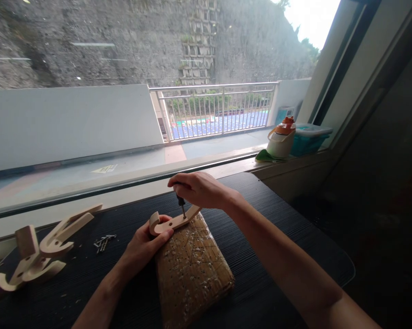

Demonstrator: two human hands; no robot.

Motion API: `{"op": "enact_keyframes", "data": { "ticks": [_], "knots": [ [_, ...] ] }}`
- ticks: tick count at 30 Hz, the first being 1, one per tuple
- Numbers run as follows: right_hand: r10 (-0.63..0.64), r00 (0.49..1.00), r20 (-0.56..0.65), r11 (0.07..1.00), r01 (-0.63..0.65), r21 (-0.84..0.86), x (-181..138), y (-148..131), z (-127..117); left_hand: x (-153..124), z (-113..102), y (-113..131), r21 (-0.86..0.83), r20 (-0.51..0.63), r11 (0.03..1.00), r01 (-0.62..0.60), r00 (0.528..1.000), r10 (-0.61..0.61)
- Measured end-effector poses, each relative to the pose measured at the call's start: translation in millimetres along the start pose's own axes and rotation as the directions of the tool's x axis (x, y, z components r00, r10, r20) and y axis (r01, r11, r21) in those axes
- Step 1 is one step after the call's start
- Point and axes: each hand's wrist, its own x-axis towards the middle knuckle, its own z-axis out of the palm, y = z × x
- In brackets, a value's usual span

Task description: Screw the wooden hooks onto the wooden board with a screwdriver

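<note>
A pale wooden hook (pixel 176 223) with drilled holes lies across the far end of a worn, pitted brown board (pixel 195 269). My left hand (pixel 146 240) grips the hook's curved end, thumb on the near side and fingers behind. Above the hook, my right hand (pixel 200 189) is closed round the dark handle of a screwdriver (pixel 181 201). The screwdriver stands nearly upright, its metal shaft meeting the hook at one of the holes. Whether a screw sits under the tip is too small to tell.
Several more wooden hooks (pixel 60 235) lie piled at the left of the black table (pixel 267 214). Beside them is a small heap of screws (pixel 104 242). On the window sill stand a bottle with an orange cap (pixel 281 139) and a teal lidded box (pixel 310 139).
</note>
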Motion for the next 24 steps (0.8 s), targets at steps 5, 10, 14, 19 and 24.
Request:
{"op": "enact_keyframes", "data": {
  "ticks": [5, 10, 14, 19, 24],
  "knots": [
    [0.019, 0.999, -0.03, 1.0, -0.019, -0.003, 0.8, 2.1, -0.9, 0.6, -0.2, -0.5, -0.021, -0.012, 1.0, 0.004, 1.0, -0.004],
    [0.023, 0.997, -0.077, 0.999, -0.026, -0.038, 1.0, 1.5, 1.2, 0.9, -0.4, -0.3, -0.018, -0.005, 1.0, -0.005, 1.0, 0.005],
    [0.016, 0.999, -0.032, 1.0, -0.016, -0.002, 0.1, -2.3, 0.0, 0.7, -0.6, -1.1, -0.02, 0.01, 1.0, 0.005, 1.0, -0.005],
    [-0.004, 1.0, 0.01, 0.997, 0.003, 0.079, 0.1, -3.8, -1.0, 0.3, 0.1, -0.9, -0.031, 0.004, 0.999, 0.017, 1.0, -0.017],
    [0.009, 0.999, -0.032, 1.0, -0.008, 0.031, 1.4, 0.4, 2.2, 0.0, -0.2, 1.1, -0.014, 0.007, 1.0, 0.012, 1.0, -0.012]
  ]
}}
